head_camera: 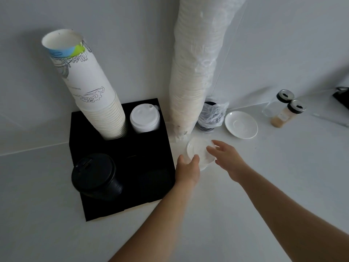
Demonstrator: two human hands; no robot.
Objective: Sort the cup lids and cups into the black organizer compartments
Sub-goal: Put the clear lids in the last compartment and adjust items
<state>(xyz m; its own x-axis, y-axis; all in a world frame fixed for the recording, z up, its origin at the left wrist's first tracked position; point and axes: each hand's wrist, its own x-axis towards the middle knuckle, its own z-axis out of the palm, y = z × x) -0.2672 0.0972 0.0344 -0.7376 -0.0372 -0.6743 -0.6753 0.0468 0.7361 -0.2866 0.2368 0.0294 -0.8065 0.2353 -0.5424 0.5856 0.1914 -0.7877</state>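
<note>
A black organizer point(120, 148) with four compartments stands on the white counter against the wall. Its back left compartment holds a tall stack of paper cups point(92, 95), the back right a stack of white lids point(144, 119), the front left a stack of black lids point(94, 175). The front right compartment is dark and I cannot tell what is in it. Just right of the organizer lies a small pile of white lids point(198, 151). My left hand point(188, 168) grips its near edge. My right hand point(225, 156) touches its right rim with relaxed fingers.
A long plastic-wrapped sleeve of cups point(194, 72) leans in the wall corner behind the lids. A bag of black lids point(211, 115), a white saucer point(241, 124) and two glass jars point(283, 108) stand further right. A black object point(341, 97) sits at the far right edge.
</note>
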